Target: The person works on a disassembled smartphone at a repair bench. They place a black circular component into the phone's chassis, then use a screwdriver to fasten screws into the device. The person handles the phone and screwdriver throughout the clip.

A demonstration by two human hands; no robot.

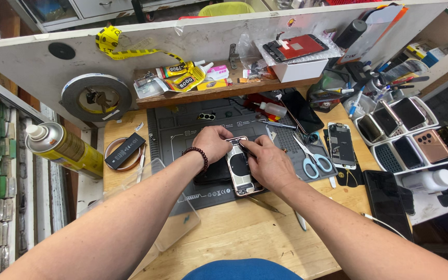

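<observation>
Cluttered wooden bench (245,233) fills the head view, with a dark work mat (182,129) laid across its middle. On the mat lies an opened phone shell (240,173), back side down, directly under both hands. The left hand (212,143), a bead bracelet (199,156) on its wrist, curls its fingers over the shell's upper left edge and pins it down. The right hand (269,163) presses on the shell's right side and pinches a thin dark tool (246,149), whose tip touches the shell near its top.

Just right of the right hand lie blue-handled scissors (312,158), and beyond them a bare phone board (341,144). Farther right, white trays (405,135) hold several phones. Near that forearm a black phone (386,201) rests face down, and tweezers (263,205) lie just below the mat.

Left of the left hand a black battery (125,150) sits on a tape ring, and farther left a yellow spray can (63,149) lies on its side. Beyond both hands a low shelf (219,89) carries glue tubes (182,75) and a red screen part (296,47). A clear plastic sheet (175,223) lies beneath the left forearm.
</observation>
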